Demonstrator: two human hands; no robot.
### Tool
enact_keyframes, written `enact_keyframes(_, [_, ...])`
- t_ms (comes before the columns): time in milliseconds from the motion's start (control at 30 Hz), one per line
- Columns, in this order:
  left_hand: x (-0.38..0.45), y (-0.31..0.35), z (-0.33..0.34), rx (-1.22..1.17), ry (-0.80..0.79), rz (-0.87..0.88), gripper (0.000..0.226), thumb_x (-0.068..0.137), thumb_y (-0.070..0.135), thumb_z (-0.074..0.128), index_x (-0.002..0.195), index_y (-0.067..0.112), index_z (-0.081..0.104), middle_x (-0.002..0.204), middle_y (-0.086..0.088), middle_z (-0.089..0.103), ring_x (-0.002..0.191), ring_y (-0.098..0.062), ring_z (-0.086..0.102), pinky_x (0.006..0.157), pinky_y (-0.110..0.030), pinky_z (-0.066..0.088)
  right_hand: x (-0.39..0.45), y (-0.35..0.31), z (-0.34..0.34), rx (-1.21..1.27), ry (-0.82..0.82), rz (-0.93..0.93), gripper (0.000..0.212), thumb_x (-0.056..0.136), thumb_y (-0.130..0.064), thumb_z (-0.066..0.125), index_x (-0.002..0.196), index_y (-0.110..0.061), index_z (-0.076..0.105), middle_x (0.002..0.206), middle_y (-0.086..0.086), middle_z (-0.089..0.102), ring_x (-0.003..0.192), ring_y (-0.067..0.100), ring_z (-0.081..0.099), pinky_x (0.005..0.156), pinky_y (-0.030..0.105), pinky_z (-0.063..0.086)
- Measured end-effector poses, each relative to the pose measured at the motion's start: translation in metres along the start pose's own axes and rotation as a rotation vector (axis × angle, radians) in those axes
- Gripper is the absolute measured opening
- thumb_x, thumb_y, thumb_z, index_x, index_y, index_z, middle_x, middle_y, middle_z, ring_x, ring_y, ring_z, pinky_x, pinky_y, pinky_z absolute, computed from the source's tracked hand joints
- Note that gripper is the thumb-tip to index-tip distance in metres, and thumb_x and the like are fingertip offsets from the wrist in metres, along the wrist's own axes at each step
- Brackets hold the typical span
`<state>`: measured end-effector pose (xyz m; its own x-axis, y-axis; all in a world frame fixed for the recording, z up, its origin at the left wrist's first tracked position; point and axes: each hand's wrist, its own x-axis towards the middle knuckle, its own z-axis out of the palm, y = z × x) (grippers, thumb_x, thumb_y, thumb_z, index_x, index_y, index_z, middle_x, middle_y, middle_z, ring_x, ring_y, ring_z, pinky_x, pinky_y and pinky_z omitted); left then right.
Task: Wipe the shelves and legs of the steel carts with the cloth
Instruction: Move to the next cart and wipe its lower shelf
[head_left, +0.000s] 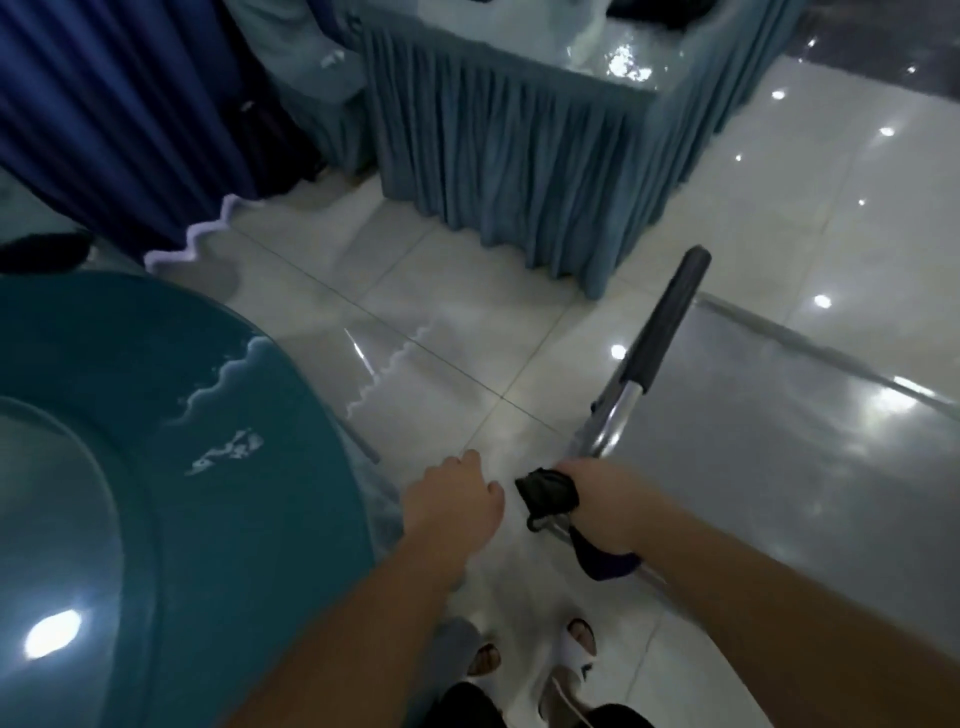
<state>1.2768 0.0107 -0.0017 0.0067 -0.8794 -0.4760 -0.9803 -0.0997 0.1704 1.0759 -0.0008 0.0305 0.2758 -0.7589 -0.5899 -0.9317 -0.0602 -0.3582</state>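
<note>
Wiping is under way on the cart's frame, by the look of it: the right hand (605, 506) is wrapped round the dark cloth (550, 496), clamping it onto the steel tube (597, 431) at the near corner of the cart's top shelf (779, 457). The left hand (457, 499) hangs just beside the cloth, fingers loosely curled, holding nothing, not touching the tube. Beyond the cloth, the tube climbs to the black-sleeved handle (665, 322), untouched. I judge the next move calls for sliding the cloth along that tube while keeping the wrap tight; the shelf's wide steel face to the right looks still to do. On the left sits a round teal table (156, 415); farther off, a skirted table (519, 156) on the glossy tiles.
</note>
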Motion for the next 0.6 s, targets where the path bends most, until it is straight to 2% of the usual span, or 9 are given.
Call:
enact_keyframes(100, [0.018, -0.001, -0.03, -0.02, 0.057, -0.061, 0.043, 0.107, 0.049, 0.038, 0.137, 0.02, 0.049, 0.126, -0.007, 0.062, 0.111, -0.029, 0.062, 0.088, -0.041, 0.051, 0.027, -0.012, -0.049, 0.065, 0.084, -0.081, 0.024, 0.088, -0.008, 0.059, 0.11, -0.016, 0.067, 0.104, 0.004, 0.072, 0.099, 0.024, 0.067, 0.089, 0.038, 0.055])
enact_keyframes(167, [0.028, 0.004, -0.051, -0.025, 0.1, -0.086, 0.043, 0.107, 0.048, 0.038, 0.138, 0.02, 0.049, 0.126, -0.007, 0.062, 0.111, -0.028, 0.062, 0.085, -0.039, 0.049, 0.042, -0.012, -0.083, 0.07, 0.144, -0.133, 0.025, 0.088, -0.008, 0.061, 0.11, -0.016, 0.068, 0.103, 0.005, 0.072, 0.096, 0.024, 0.065, 0.087, 0.036, 0.054])
enact_keyframes(267, [0.039, 0.015, -0.084, -0.028, 0.152, -0.106, 0.044, 0.107, 0.047, 0.039, 0.138, 0.019, 0.051, 0.126, -0.008, 0.063, 0.109, -0.027, 0.062, 0.091, -0.042, 0.054, 0.059, -0.004, -0.128, 0.046, 0.211, -0.169, 0.027, 0.088, -0.008, 0.062, 0.113, -0.016, 0.068, 0.103, 0.005, 0.07, 0.095, 0.024, 0.063, 0.084, 0.034, 0.051])
enact_keyframes(433, [0.064, 0.035, -0.135, 0.005, 0.195, -0.109, 0.051, 0.104, 0.047, 0.04, 0.145, 0.02, 0.05, 0.132, -0.01, 0.063, 0.112, -0.03, 0.063, 0.098, -0.049, 0.054, 0.082, 0.014, -0.183, -0.031, 0.215, -0.174, 0.022, 0.089, -0.007, 0.061, 0.108, -0.016, 0.066, 0.101, 0.007, 0.068, 0.096, 0.027, 0.063, 0.084, 0.036, 0.052])
enact_keyframes(600, [0.108, 0.056, -0.164, 0.032, 0.148, -0.066, 0.046, 0.104, 0.044, 0.042, 0.144, 0.021, 0.05, 0.133, -0.009, 0.062, 0.115, -0.031, 0.062, 0.097, -0.046, 0.053, 0.106, 0.033, -0.214, -0.035, 0.237, -0.131, 0.022, 0.089, -0.005, 0.057, 0.106, -0.018, 0.062, 0.099, 0.005, 0.066, 0.093, 0.026, 0.061, 0.083, 0.037, 0.053])
